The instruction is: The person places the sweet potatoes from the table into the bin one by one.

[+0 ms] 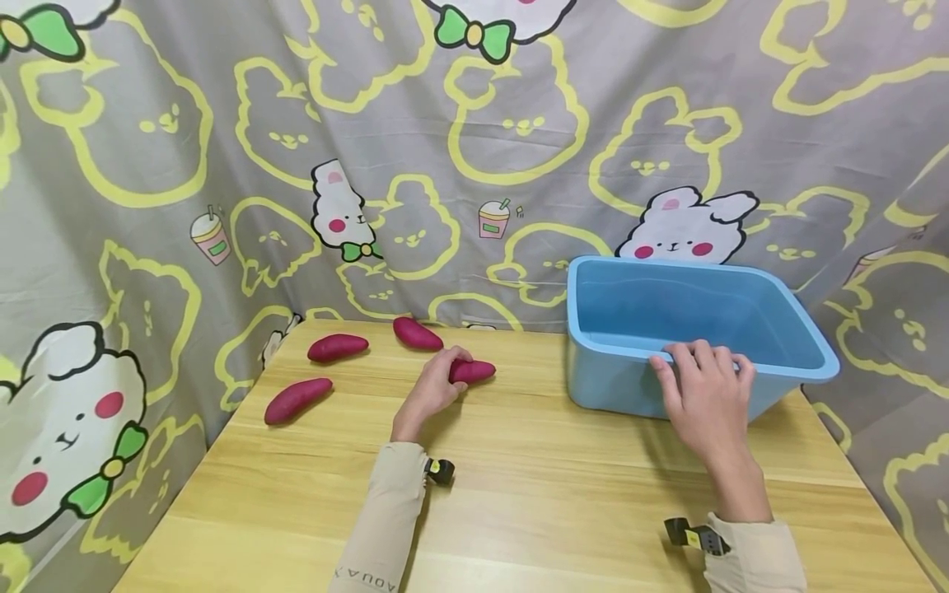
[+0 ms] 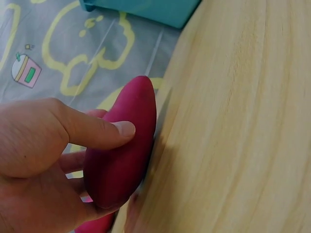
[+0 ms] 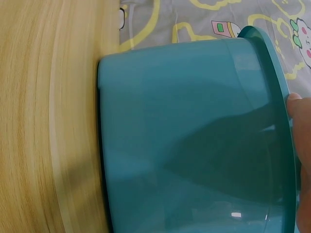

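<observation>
On the desk (image 1: 519,494), left hand (image 1: 434,383) pinched a likely firm sweet potato (image 1: 480,372) mid-length; right hand (image 1: 709,399) gripped a tub (image 1: 615,379).

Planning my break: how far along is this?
Done: little; nothing shows inside the blue plastic bin, though part is hidden. In hand: left hand grips a tapered magenta sweet potato; right hand the bin's rim. Remaining, probably: three others on the wooden table.

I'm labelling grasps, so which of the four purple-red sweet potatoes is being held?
The tapered purple-red sweet potato nearest the blue plastic tub; the left hand grips it, whereas the other three lie farther left, ungripped.
</observation>
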`<action>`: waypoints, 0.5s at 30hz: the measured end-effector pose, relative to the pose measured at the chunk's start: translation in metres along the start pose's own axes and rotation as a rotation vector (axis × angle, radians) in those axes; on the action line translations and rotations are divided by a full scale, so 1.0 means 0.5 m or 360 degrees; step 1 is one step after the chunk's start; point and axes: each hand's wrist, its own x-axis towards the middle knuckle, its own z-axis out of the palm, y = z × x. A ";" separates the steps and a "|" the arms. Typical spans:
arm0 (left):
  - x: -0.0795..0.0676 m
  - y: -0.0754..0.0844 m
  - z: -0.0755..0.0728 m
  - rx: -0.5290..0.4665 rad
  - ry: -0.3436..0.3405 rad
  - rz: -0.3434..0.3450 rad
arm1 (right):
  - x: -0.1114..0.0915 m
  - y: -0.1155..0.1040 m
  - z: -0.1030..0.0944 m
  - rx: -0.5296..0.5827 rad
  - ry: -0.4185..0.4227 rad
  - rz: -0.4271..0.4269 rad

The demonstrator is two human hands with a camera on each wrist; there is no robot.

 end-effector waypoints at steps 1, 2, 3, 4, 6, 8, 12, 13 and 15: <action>0.000 0.000 0.000 -0.0003 0.0002 0.0000 | 0.000 0.000 0.000 0.0001 0.0001 0.0001; 0.000 0.000 0.000 -0.0003 0.0004 0.0000 | 0.000 0.000 0.000 0.0002 0.0001 0.0001; 0.000 -0.001 0.000 -0.0008 0.0007 0.0000 | 0.000 0.001 0.000 0.0003 0.0001 -0.0001; 0.000 -0.001 0.000 -0.0011 0.0010 0.0003 | 0.000 0.001 -0.001 0.0004 0.0002 -0.0003; 0.000 -0.001 0.000 -0.0019 0.0020 0.0013 | 0.000 0.001 -0.001 0.0006 0.0003 -0.0007; 0.000 -0.002 -0.001 -0.0026 0.0028 0.0014 | 0.000 0.001 -0.001 0.0005 0.0004 -0.0008; -0.002 -0.001 -0.005 -0.0060 0.0043 -0.0009 | -0.001 0.001 0.000 -0.0002 0.0004 -0.0003; -0.002 0.000 -0.007 -0.0067 0.0045 -0.0020 | -0.001 0.001 0.001 -0.0004 0.0005 -0.0001; -0.005 0.004 -0.011 -0.0080 0.0054 -0.0022 | -0.001 0.001 0.000 -0.0003 0.0005 -0.0001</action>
